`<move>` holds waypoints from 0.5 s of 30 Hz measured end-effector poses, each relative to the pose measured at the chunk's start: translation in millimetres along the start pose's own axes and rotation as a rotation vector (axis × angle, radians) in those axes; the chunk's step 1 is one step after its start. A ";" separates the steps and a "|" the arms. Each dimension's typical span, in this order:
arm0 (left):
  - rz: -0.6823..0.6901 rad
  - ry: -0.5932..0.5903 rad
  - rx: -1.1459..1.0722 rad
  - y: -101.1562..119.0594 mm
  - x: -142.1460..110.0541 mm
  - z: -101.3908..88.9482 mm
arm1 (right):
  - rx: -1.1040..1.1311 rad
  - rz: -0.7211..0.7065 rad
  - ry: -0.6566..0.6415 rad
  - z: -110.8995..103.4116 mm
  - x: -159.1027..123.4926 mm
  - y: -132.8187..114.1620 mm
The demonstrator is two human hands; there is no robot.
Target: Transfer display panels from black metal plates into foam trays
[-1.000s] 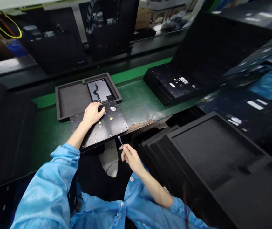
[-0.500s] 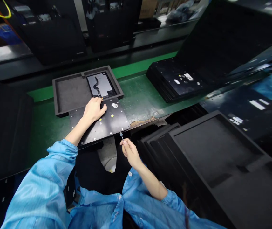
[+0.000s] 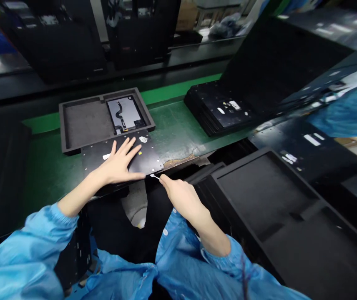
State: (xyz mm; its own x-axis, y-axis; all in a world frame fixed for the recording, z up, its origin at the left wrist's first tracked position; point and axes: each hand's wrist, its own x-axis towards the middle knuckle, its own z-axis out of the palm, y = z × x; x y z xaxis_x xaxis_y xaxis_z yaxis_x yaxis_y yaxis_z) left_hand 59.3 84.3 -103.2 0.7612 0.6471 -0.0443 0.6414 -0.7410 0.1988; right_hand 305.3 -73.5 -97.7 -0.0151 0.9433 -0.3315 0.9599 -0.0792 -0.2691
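Note:
My left hand [image 3: 120,164] lies spread on a flat black panel [image 3: 147,160] with small white dots, white labels and a yellow sticker. The panel rests at the front edge of the green bench, its near side against a foam tray. In my right hand [image 3: 181,196] is a small metal pry tool with a flat tip [image 3: 154,176], gripped between thumb and fingers. The tool's tip meets the panel's front edge near its right corner; whether it is inside a seam I cannot tell. Most of the tool's handle is hidden in the hand.
Behind the panel sits a dark foam tray [image 3: 84,125] holding a grey plate with a black ribbon cable [image 3: 124,114]. Stacked black panels [image 3: 222,108] stand on the bench [image 3: 169,121] to the right. More foam trays [image 3: 269,200] are piled at lower right. Another person's blue sleeve [image 3: 347,110] shows far right.
My left hand has slid toward the panel's front edge and spread its fingers. My right hand has turned over and brought the pry tool to that edge. The view has shifted slightly.

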 end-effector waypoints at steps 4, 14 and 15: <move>0.005 -0.079 0.209 18.8 -38.3 -8.8 | -0.135 -0.042 -0.010 -18.5 1.2 -10.7; 0.122 0.135 0.327 25.4 -67.2 -52.4 | -0.151 -0.133 0.056 -19.7 4.3 -10.7; 0.079 0.174 0.295 25.6 -68.4 -61.5 | -0.108 -0.171 0.084 -17.9 7.9 -12.9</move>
State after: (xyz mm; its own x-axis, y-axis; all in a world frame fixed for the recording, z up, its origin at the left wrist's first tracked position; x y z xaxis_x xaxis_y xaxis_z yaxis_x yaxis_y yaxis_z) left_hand 17.7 32.1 -34.9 0.7984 0.5874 0.1322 0.6002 -0.7938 -0.0979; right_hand 297.8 -59.2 -80.7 -0.1608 0.9641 -0.2115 0.9698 0.1146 -0.2152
